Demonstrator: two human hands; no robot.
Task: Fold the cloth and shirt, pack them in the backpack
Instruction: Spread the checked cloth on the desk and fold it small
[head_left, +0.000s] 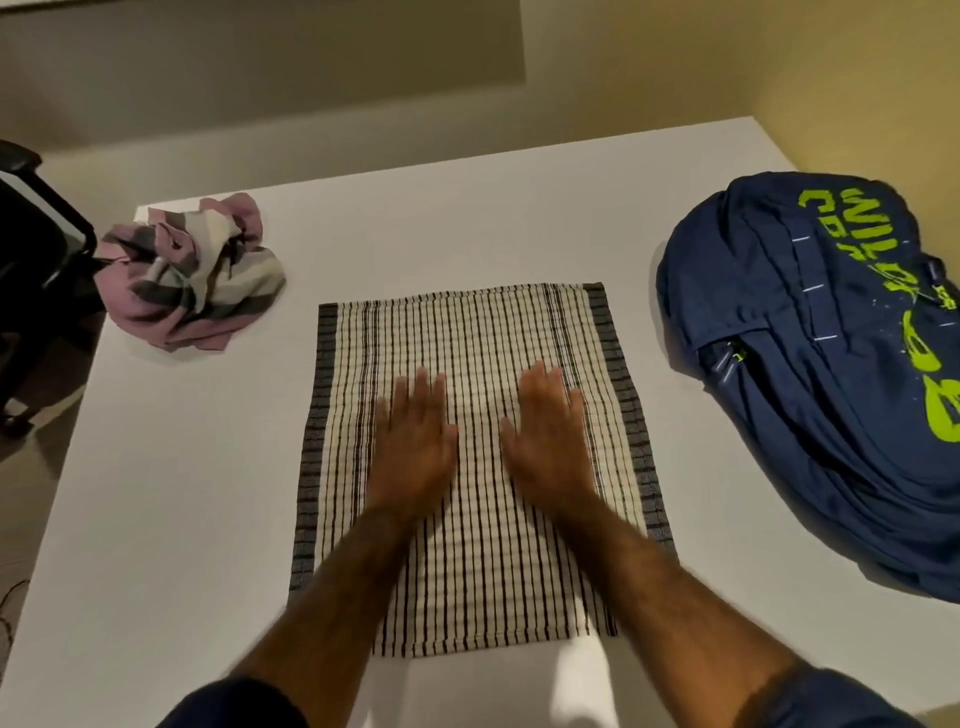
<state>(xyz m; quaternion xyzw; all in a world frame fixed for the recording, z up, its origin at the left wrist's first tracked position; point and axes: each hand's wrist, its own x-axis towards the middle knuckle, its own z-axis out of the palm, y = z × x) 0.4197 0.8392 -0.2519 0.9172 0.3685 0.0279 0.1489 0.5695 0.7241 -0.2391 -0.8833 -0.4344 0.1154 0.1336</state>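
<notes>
A cream cloth (467, 343) with dark checked lines and grey side bands lies flat in the middle of the white table (197, 493). My left hand (413, 441) and my right hand (548, 436) press on it side by side, palms down, fingers straight. A crumpled shirt (192, 273) in pink, grey and white stripes sits in a heap at the table's far left corner. A navy backpack (826, 374) with lime-green lettering lies on its side at the right edge of the table; its zips look closed.
A black chair (36, 249) stands off the table's left side. Walls run behind the table and along its right. Bare tabletop lies between the cloth and both the shirt and the backpack.
</notes>
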